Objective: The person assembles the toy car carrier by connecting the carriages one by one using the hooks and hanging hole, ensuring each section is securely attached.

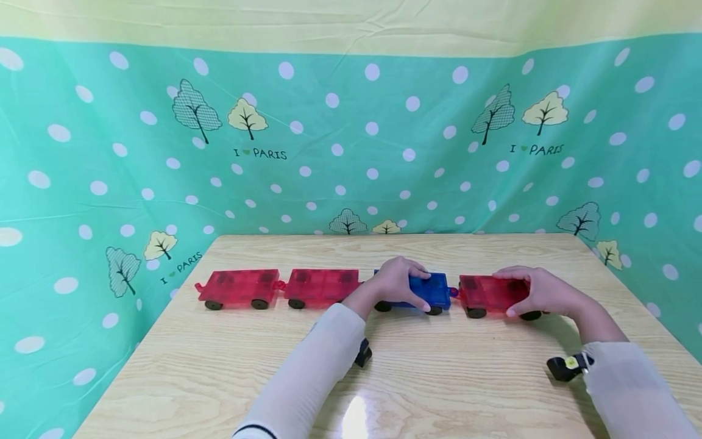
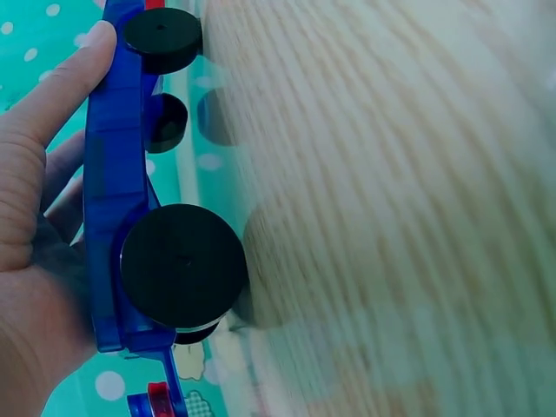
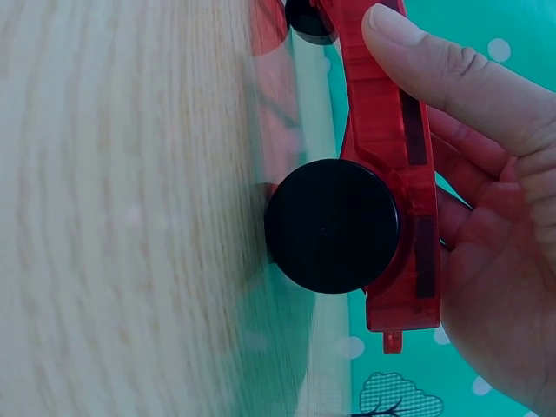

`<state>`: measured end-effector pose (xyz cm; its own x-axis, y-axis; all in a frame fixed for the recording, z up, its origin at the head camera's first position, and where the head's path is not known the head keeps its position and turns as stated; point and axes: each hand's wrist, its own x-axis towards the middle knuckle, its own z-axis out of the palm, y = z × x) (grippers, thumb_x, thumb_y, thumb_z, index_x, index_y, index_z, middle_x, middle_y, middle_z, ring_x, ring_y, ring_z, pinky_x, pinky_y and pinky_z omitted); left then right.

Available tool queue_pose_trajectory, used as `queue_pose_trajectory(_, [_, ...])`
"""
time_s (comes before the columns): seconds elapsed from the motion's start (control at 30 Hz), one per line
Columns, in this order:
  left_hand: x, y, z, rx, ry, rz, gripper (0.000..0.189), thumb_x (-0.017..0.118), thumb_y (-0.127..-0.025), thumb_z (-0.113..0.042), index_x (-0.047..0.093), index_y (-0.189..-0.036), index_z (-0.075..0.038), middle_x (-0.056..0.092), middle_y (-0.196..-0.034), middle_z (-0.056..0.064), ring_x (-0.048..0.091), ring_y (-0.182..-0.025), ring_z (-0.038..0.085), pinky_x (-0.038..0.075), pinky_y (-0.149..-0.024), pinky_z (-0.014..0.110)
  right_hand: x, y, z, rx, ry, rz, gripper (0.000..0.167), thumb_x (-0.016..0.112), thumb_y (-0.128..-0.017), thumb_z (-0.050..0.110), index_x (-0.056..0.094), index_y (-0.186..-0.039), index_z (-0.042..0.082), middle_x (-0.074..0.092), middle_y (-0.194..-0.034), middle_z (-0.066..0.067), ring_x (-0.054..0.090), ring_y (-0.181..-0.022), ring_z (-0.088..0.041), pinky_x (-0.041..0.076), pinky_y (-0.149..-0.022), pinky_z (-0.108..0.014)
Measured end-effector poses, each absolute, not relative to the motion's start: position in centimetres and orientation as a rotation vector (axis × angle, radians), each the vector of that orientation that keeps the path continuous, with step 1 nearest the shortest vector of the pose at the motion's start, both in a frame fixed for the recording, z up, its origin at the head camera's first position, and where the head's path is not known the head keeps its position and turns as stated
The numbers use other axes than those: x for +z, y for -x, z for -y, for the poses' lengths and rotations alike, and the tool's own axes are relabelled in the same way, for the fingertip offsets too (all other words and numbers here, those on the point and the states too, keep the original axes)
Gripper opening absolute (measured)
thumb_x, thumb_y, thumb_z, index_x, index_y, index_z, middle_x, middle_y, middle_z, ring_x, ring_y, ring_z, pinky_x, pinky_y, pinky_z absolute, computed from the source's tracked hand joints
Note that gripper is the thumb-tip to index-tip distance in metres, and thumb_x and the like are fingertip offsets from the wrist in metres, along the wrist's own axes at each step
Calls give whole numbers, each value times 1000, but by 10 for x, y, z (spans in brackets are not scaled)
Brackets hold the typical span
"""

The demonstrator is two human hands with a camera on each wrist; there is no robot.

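Note:
In the head view my left hand point(image 1: 393, 283) grips a blue see-through toy train car point(image 1: 436, 288), thumb along its near side and fingers over the top. The left wrist view shows the black wheels of this blue car point(image 2: 113, 174) right at the tabletop, and a small coupling point(image 2: 159, 400) at its end. To the right, my right hand point(image 1: 543, 294) holds a red toy train car point(image 1: 482, 291) by its near and far sides. A coupling point(image 1: 454, 292) lies between the blue and red cars. The thumb presses the red side point(image 3: 373, 113) in the right wrist view.
Two more red train cars, one at the far left point(image 1: 241, 285) and one beside the blue car point(image 1: 323, 284), stand in the same row, linked by a coupling point(image 1: 280, 285). A green dotted cloth point(image 1: 340, 152) hangs behind the wooden table point(image 1: 439, 378).

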<state>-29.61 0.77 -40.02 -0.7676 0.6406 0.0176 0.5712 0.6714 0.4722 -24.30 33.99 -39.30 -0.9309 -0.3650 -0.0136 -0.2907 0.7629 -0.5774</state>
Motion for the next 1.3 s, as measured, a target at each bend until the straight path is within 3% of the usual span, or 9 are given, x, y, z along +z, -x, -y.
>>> queue_pose_trajectory(0.5, [-401, 299, -8, 820, -988, -2669, 66, 88, -68, -45, 68, -127, -22, 57, -137, -11, 44, -133, 11, 38, -107, 31, -390, 246, -346, -901, 560, -2819, 83, 90, -66, 31, 55, -134, -1, 50, -135, -29, 48, -117, -46, 49, -87, -49])
queue_pose_trajectory(0.87, [-394, 294, -1, 1053, -957, -2614, 62, 88, -70, -39, 68, -126, -20, 55, -138, -13, 42, -135, 12, 39, -107, 35, -387, 240, -344, -997, 509, -2847, 83, 85, -74, 32, 48, -142, 3, 41, -144, -28, 36, -127, -50, 49, -89, -60])
queue_pose_trajectory(1.07, [-386, 288, 6, 1142, -977, -2607, 60, 87, -73, -36, 67, -128, -22, 55, -138, -10, 41, -135, 13, 39, -107, 38, -386, 237, -341, -1079, 412, -2856, 77, 83, -78, 32, 48, -142, 6, 40, -145, -28, 28, -132, -54, 35, -96, -71])
queue_pose_trajectory(1.3, [-383, 284, 19, 1342, -936, -2595, 50, 87, -74, -32, 71, -121, -21, 59, -130, -13, 45, -130, 11, 40, -106, 42, -383, 232, -336, -1181, 372, -2854, 71, 80, -81, 28, 49, -141, 6, 45, -140, -28, 33, -129, -55, 39, -95, -68])
